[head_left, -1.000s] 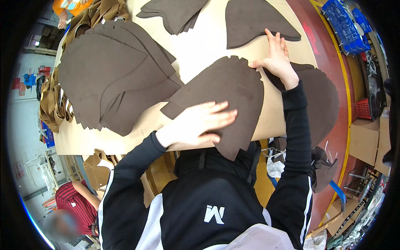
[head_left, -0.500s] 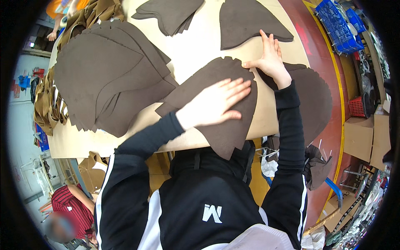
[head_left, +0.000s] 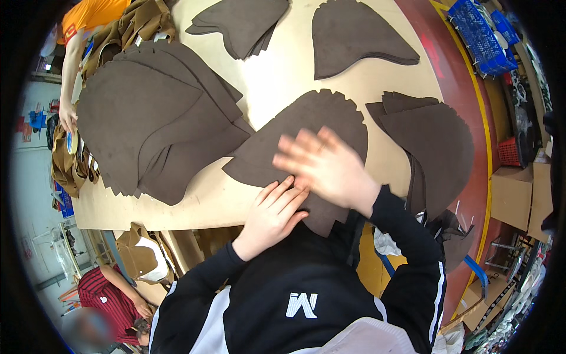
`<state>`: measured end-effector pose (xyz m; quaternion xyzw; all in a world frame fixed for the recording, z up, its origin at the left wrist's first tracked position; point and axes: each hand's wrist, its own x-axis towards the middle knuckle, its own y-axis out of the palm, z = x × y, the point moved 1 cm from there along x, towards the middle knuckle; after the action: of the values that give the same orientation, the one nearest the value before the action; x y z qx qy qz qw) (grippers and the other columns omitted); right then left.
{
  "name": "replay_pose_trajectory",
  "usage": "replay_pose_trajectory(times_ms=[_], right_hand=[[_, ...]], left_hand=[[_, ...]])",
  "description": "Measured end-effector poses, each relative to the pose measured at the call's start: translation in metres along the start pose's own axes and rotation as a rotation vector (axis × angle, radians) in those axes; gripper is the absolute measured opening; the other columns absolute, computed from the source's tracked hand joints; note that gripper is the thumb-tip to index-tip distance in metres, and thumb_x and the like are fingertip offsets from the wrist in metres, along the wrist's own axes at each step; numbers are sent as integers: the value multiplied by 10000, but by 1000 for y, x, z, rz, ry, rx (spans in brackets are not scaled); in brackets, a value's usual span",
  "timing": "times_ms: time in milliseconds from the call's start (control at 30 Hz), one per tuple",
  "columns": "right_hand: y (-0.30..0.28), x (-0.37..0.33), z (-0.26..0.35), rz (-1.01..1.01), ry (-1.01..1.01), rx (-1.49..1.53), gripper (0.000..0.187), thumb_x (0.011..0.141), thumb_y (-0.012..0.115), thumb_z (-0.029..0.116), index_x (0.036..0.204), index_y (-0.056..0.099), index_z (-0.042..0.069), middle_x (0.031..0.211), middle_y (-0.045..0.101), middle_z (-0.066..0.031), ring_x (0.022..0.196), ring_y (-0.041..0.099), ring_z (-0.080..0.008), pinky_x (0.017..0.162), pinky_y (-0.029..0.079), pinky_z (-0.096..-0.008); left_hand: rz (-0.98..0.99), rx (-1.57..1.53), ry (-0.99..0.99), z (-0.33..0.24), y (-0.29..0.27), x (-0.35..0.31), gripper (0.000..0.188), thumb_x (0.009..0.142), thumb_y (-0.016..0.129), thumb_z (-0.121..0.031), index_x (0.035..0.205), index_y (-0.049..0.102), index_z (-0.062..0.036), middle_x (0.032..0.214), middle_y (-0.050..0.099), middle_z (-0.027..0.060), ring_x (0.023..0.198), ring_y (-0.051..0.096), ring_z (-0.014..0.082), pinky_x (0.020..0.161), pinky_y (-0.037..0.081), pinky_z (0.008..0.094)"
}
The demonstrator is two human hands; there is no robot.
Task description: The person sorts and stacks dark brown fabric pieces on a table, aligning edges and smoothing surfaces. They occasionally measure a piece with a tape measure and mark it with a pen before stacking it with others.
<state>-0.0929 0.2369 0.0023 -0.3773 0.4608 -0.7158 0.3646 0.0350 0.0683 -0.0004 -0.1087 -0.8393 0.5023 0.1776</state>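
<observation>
A dark brown cut piece [head_left: 318, 112], leather-like with a notched far edge, lies before me, its pointed lower end reaching past the table's near edge. My left hand [head_left: 272, 215] rests on its near part, fingers stretched out. Over the piece's middle is my right hand [head_left: 330, 171], blurred, its fingers extended and apart; whether it touches the piece cannot be told. The two hands meet or overlap at the left fingertips. To the left is a large pile of similar brown pieces [head_left: 135, 100], which meets the piece's left tip.
More brown stacks lie at the far middle [head_left: 244, 23], far right [head_left: 354, 38] and right edge [head_left: 436, 141] of the pale table [head_left: 147, 218]. Tan pieces [head_left: 138, 23] are heaped at the left. A person in orange [head_left: 97, 17] reaches in there; another in striped red [head_left: 106, 301] is lower left.
My left hand has drawn back toward the table's near edge. My right hand has come from the piece's far right edge to its middle. The person in orange reaches farther in.
</observation>
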Motion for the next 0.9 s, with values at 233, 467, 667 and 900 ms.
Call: replay_pose_trajectory(times_ms=[233, 467, 667, 900], right_hand=[[-14, 0, -48, -11, 224, -185, 409, 1052, 410, 346, 1448, 511, 350, 1527, 467, 76, 1429, 399, -181, 1214, 198, -523], [-17, -2, -94, -72, 460, -544, 445, 1070, 365, 350, 1511, 414, 372, 1586, 375, 90, 1480, 310, -207, 1225, 131, -534], [-16, -4, -65, -114, 444, -441, 485, 1014, 489, 379, 1478, 475, 237, 1561, 421, 34, 1457, 350, -225, 1199, 166, -573], [-4, -19, 19, 48, 228, -35, 533, 1018, 477, 401, 1498, 448, 171, 1561, 426, -31, 1457, 358, -230, 1190, 146, -609]], left_hand=[[-19, -53, -19, 1, -6, 6, 372, 862, 732, -213, 1192, 652, -62, 1284, 635, 51, 1230, 582, 262, 1009, 462, 396], [-70, -120, -11, 1, -5, 11, 365, 842, 742, -181, 1177, 663, -58, 1266, 650, 57, 1245, 572, 271, 1006, 459, 409], [-66, -150, -19, 2, -6, 7, 365, 844, 741, -163, 1184, 661, -56, 1270, 645, 58, 1248, 568, 275, 1015, 456, 414], [-90, -100, -8, 3, -1, 5, 332, 863, 729, -175, 1169, 659, -65, 1267, 643, 52, 1249, 571, 260, 1023, 459, 402]])
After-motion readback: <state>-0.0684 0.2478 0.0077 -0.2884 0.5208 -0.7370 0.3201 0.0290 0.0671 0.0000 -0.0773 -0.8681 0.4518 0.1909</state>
